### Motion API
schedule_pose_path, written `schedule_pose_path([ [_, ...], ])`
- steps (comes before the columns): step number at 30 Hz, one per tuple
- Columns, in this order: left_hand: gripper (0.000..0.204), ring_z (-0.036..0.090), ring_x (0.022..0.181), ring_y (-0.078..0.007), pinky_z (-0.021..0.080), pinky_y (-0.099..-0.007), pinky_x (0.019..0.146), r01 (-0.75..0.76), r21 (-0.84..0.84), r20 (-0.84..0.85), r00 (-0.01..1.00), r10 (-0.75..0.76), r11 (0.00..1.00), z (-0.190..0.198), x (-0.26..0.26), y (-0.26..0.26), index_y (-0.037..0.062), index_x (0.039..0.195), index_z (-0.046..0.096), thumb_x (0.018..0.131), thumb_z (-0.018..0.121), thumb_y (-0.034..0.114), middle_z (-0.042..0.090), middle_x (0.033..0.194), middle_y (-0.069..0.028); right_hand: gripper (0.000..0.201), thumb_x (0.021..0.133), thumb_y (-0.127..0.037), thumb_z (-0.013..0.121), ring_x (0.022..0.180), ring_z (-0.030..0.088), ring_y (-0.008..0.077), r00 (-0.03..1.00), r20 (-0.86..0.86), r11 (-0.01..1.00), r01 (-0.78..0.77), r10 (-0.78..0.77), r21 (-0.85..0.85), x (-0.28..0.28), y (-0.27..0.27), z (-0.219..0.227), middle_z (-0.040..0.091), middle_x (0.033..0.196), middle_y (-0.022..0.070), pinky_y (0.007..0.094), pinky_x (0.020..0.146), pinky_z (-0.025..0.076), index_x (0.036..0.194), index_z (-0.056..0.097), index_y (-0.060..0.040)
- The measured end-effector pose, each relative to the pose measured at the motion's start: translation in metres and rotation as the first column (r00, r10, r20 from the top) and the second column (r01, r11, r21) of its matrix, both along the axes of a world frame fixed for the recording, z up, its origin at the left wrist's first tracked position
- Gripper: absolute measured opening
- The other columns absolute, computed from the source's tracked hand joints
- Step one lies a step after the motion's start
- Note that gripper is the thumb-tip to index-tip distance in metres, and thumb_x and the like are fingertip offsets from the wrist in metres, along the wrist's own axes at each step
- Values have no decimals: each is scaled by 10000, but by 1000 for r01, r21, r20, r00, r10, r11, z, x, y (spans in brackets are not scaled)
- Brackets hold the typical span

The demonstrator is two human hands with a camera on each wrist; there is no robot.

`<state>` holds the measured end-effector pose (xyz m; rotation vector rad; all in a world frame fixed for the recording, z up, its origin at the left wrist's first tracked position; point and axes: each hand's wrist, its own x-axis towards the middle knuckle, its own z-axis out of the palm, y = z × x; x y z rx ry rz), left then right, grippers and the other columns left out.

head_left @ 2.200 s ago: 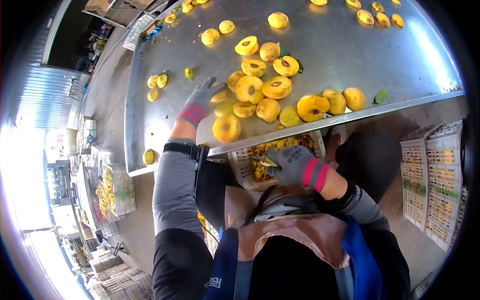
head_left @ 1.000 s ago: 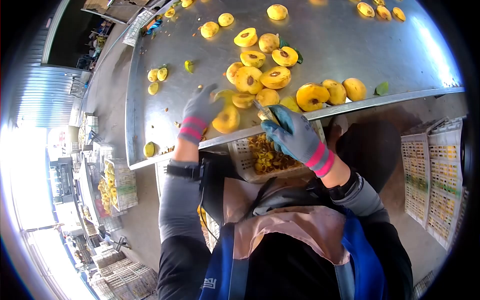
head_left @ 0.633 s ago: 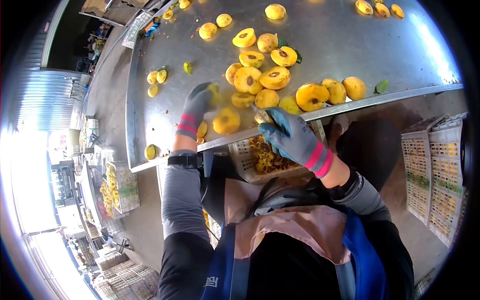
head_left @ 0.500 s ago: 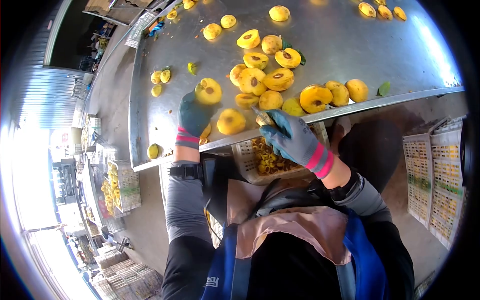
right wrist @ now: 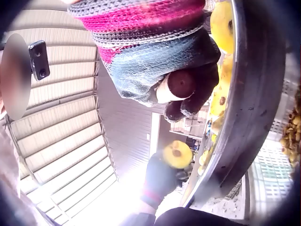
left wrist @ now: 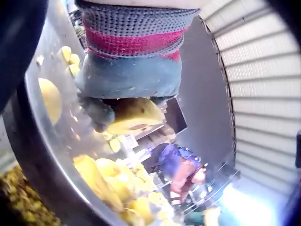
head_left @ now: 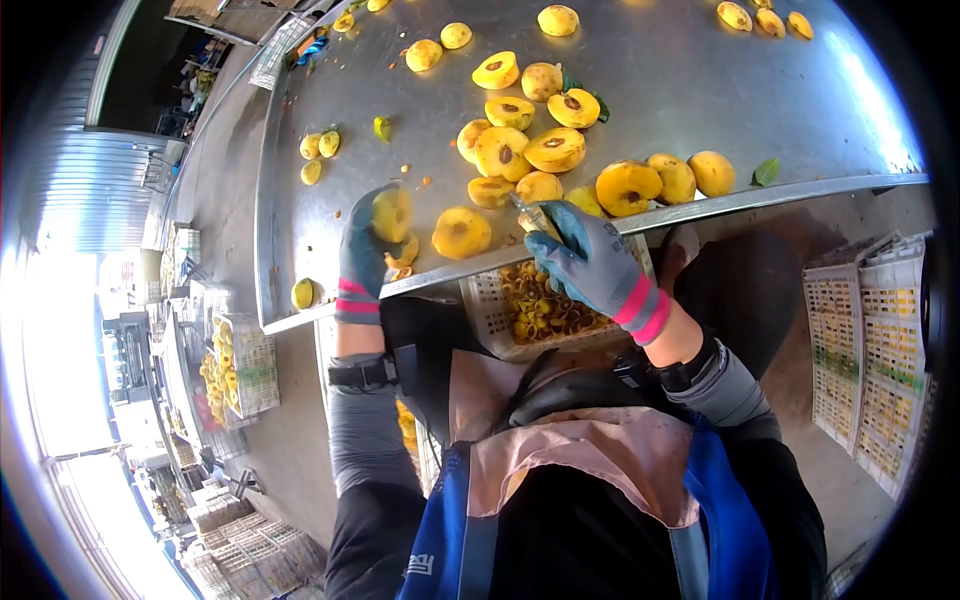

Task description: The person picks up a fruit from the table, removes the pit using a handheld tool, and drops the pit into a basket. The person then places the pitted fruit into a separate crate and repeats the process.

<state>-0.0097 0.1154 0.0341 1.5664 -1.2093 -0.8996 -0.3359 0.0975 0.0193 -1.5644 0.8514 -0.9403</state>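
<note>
My gloved left hand (head_left: pixel 362 250) holds a yellow fruit half (head_left: pixel 392 213) over the near left of the metal table (head_left: pixel 330 240); both are slightly blurred. In the left wrist view, the fruit half (left wrist: pixel 136 115) shows its cut face, brown at the centre, below the curled fingers. My gloved right hand (head_left: pixel 590 255) grips a small knife-like tool (head_left: pixel 540 222) at the table's near edge. Its pale handle (right wrist: pixel 165 92) has a round brown end in the right wrist view, and a narrow metal tip points up and left. Another yellow fruit half (head_left: pixel 462 233) lies between the hands.
Several yellow fruits (head_left: pixel 500 152), whole and halved, lie in the table's middle. Below its edge stands a white crate (head_left: pixel 487 315) of yellow and brown scraps. Stacked crates (head_left: pixel 868 365) stand right; a fruit-filled crate (head_left: pixel 255 375) stands left. Cut pieces (head_left: pixel 403 262) lie beside my left hand.
My left hand has picked up a fruit half from the table and drawn it left and nearer. My right hand has risen from the crate to the table edge, still gripping the tool.
</note>
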Motion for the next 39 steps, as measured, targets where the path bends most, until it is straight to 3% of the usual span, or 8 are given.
schedule_pose_path([
  [3, 333, 627, 851, -168, 518, -282, 689, -82, 255, 289, 957, 4, 963, -39, 33, -2, 85, 1186, 668, 955, 489, 244, 669, 987, -50, 403, 884, -247, 705, 860, 661, 401, 1000, 4, 999, 22, -22, -38, 0, 3, -2, 672, 926, 240, 432, 730, 525, 1139, 592, 43],
  [6, 358, 583, 1110, -321, 471, -400, 961, 122, 247, 807, 524, -274, 961, -32, -2, -1, 81, 1165, 673, 931, 610, 346, 609, 1200, -164, 384, 878, -251, 710, 829, 648, 423, 994, -61, 983, 75, -87, -170, -1, 4, -2, 665, 889, 244, 453, 705, 521, 1109, 591, 32],
  [11, 840, 455, 1291, -375, 376, -493, 1069, 79, 351, 819, 457, -347, 933, -20, -75, -5, 141, 1407, 463, 757, 719, 608, 483, 1403, -161, 341, 880, -233, 701, 838, 641, 429, 995, -33, 972, 83, -93, -219, -3, 6, -1, 665, 916, 231, 468, 708, 517, 1091, 587, 9],
  [17, 665, 554, 1194, -366, 433, -426, 1015, 106, 526, 722, 468, -510, 844, 7, -36, -22, 91, 1258, 584, 760, 725, 509, 582, 1271, -197, 398, 876, -195, 701, 914, 652, 414, 998, -46, 983, 26, -34, -181, -20, 3, 4, 675, 996, 236, 450, 761, 531, 1187, 566, 15],
  [22, 735, 627, 1126, -300, 474, -402, 966, -186, 773, 617, -2, -787, 607, 38, -7, -72, 107, 1202, 653, 695, 713, 636, 663, 1188, -180, 396, 883, -189, 695, 903, 659, 411, 995, -95, 985, 21, -37, -170, -30, 3, 13, 673, 1003, 242, 442, 764, 532, 1191, 566, 25],
  [25, 703, 592, 1189, -303, 453, -393, 1010, -136, 746, 662, 260, -703, 652, 45, -19, -128, 119, 1302, 605, 769, 691, 569, 630, 1269, -166, 387, 887, -215, 696, 877, 657, 412, 991, -135, 982, 2, -27, -187, -29, 0, 9, 672, 987, 242, 448, 744, 529, 1165, 577, 26],
  [31, 719, 357, 1399, -391, 325, -484, 1126, 450, 102, 925, 284, -251, 887, -22, -69, -235, 241, 1498, 392, 881, 601, 543, 337, 1545, -187, 412, 885, -293, 694, 874, 653, 399, 982, -174, 972, 28, -70, -232, -28, -4, -1, 672, 972, 220, 458, 730, 520, 1143, 587, 11],
  [39, 619, 313, 1426, -353, 196, -525, 1176, 470, 328, 887, 147, -438, 820, -35, -140, -260, 306, 1375, 527, 835, 618, 595, 452, 1474, -60, 338, 852, -275, 698, 768, 663, 358, 782, -372, 852, 366, -500, -375, -79, -35, 30, 665, 886, 149, 434, 663, 531, 1086, 590, -58],
])
